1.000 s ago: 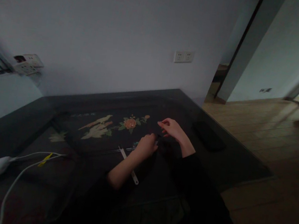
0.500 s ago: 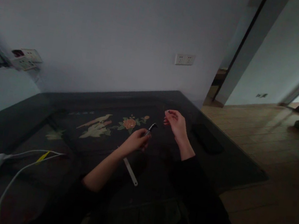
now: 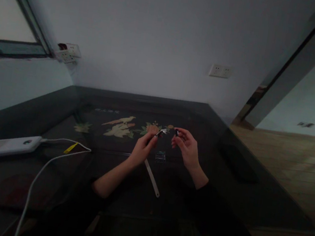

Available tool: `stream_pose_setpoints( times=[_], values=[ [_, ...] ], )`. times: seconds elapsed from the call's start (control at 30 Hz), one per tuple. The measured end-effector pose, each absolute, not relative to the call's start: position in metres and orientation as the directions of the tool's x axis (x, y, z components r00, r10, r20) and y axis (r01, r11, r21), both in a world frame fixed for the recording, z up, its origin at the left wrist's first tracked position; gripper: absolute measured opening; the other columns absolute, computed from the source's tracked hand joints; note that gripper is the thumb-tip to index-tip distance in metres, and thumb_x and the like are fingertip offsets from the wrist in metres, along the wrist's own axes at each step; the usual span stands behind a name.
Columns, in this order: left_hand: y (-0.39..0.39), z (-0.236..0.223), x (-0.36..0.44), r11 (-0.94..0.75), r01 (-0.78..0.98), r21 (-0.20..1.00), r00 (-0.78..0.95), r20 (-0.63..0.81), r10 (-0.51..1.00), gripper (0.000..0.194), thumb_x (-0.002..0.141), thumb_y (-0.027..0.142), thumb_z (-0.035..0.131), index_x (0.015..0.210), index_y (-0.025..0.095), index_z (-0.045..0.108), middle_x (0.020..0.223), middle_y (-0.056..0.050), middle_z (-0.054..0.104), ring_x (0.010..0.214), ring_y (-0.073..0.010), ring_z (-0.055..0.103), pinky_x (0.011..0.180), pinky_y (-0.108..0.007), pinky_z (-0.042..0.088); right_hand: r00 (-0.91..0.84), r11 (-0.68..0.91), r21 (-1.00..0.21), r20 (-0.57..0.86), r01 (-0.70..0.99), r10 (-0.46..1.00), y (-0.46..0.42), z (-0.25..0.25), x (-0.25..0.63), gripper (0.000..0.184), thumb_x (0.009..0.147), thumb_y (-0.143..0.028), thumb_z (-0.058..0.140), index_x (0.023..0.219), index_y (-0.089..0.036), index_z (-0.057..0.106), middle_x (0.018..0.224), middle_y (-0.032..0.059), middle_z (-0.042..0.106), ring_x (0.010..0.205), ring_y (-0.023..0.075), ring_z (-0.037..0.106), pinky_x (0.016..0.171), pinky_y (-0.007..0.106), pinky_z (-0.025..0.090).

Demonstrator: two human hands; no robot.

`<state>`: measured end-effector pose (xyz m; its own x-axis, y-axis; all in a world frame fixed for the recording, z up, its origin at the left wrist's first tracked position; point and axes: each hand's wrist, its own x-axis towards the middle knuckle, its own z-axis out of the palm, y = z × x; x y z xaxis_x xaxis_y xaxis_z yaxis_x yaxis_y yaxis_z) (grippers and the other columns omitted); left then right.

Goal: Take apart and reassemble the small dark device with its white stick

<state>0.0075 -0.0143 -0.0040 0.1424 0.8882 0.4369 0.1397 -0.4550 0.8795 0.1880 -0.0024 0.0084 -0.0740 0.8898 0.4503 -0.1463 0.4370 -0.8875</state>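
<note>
My left hand (image 3: 144, 147) is closed around a small tool with a bent, shiny metal head (image 3: 160, 132); its exact kind is unclear. Facing it, a short way to the right, my right hand (image 3: 187, 147) pinches a small dark piece (image 3: 177, 132) between thumb and fingers. A gap separates the two held things. Below and between my hands, a small clear, bluish flat item (image 3: 160, 156) lies on the dark table (image 3: 122, 203). A narrow white strip with a hole at its near end (image 3: 152, 178) lies just below my left hand.
On the left lies a white power bank (image 3: 6, 147) with a white cable (image 3: 38, 173) and a yellow tag (image 3: 70, 148). A dark flat object (image 3: 239, 164) lies to the right. Wall sockets (image 3: 220, 71) are behind the table, which bears a bird-and-flower picture (image 3: 119, 128).
My view has turned left. The hands have come closer together, and the dark piece in my right hand now shows. The clear item between them has come into sight.
</note>
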Motion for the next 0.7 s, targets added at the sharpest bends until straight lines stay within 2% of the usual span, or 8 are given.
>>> stream_pose_setpoints(
  times=[0.27, 0.5, 0.7],
  values=[
    [-0.0185, -0.0088, 0.0080, -0.500, 0.245, 0.830, 0.135, 0.482, 0.866, 0.027, 0.091, 0.038, 0.047, 0.104, 0.017, 0.058, 0.077, -0.001, 0.059, 0.076, -0.0135, 0.056, 0.074, -0.024, 0.043, -0.153, 0.449, -0.874, 0.477, -0.184, 0.865, -0.0075, 0.0105, 0.1861, 0.039, 0.077, -0.046, 0.068, 0.107, -0.023, 0.060, 0.081, 0.0014, 0.058, 0.065, 0.0123, 0.057, 0.056, 0.025, 0.051],
    [-0.0204, -0.0064, 0.0074, -0.529, 0.293, 0.797, 0.118, 0.519, 0.847, 0.025, 0.090, 0.035, 0.050, 0.103, 0.017, 0.060, 0.080, -0.002, 0.062, 0.076, -0.0133, 0.057, 0.074, -0.023, 0.043, -0.181, 0.443, -0.887, 0.461, -0.131, 0.869, -0.0068, 0.0097, 0.1860, 0.042, 0.077, -0.047, 0.067, 0.111, -0.023, 0.059, 0.086, 0.0030, 0.058, 0.069, 0.0138, 0.058, 0.056, 0.026, 0.051],
    [-0.0194, -0.0051, 0.0078, -0.520, 0.261, 0.813, 0.093, 0.515, 0.852, 0.025, 0.087, 0.033, 0.055, 0.103, 0.017, 0.064, 0.089, -0.004, 0.068, 0.081, -0.0143, 0.061, 0.078, -0.025, 0.046, -0.202, 0.434, -0.889, 0.456, -0.144, 0.867, -0.0085, 0.0118, 0.1865, 0.042, 0.075, -0.045, 0.070, 0.110, -0.023, 0.060, 0.087, 0.0023, 0.057, 0.068, 0.0121, 0.058, 0.056, 0.025, 0.050]
  ],
)
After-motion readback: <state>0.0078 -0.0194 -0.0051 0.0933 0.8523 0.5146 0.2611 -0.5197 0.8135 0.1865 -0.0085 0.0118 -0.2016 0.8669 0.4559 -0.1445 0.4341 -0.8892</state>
